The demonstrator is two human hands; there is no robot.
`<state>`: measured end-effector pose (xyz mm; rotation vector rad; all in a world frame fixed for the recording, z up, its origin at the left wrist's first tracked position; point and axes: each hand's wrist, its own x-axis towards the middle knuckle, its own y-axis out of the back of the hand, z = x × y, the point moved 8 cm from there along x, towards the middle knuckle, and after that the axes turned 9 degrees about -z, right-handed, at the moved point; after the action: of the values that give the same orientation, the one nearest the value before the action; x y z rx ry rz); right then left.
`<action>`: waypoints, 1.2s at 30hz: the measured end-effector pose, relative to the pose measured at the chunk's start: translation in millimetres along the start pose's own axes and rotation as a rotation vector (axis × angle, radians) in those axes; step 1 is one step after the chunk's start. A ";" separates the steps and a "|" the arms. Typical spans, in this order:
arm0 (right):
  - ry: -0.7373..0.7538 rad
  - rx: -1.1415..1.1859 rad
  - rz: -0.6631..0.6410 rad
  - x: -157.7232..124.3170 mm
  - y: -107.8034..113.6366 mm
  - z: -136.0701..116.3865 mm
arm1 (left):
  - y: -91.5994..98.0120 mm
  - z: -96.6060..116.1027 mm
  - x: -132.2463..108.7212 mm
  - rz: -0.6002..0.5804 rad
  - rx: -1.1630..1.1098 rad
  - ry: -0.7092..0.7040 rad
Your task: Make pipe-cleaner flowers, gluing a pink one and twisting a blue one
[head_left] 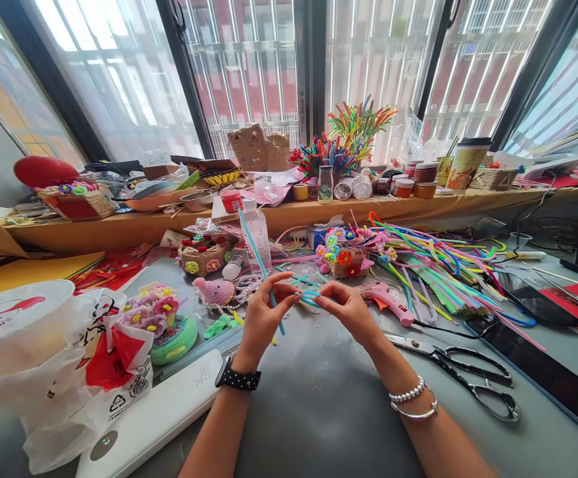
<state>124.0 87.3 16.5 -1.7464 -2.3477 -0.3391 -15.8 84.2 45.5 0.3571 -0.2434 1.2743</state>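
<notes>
A light blue pipe cleaner is held between both hands above the grey table. Its long straight end slants up to the left past the fingers of my left hand, which pinches it. Bent loops of the same blue stem lie between the fingertips, where my right hand pinches them from the other side. Just beyond the hands are a pink glue gun and a pink crocheted piece with a string of beads. Black-handled scissors lie open beside my right forearm.
Loose pipe cleaners pile up at the right, near a dark phone. On the left stand a white power bank, a bagged drink cup and a green flower pot. Behind, a flower-trimmed basket and a clear bottle stand.
</notes>
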 end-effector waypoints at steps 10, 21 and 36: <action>-0.036 0.048 -0.054 -2.1 0.5 -0.7 | -5.5 2.9 -0.3 -0.059 0.012 0.009; -0.071 0.106 0.027 -3.3 5.1 4.2 | -2.2 -6.8 1.3 -0.046 -0.017 0.080; 0.267 -0.661 0.124 -17.9 3.0 -36.3 | 6.9 -8.1 -1.0 0.087 -0.071 0.114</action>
<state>132.7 60.9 46.2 -1.9234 -2.0474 -1.3563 -22.8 88.2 38.5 0.2146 -0.2080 1.3630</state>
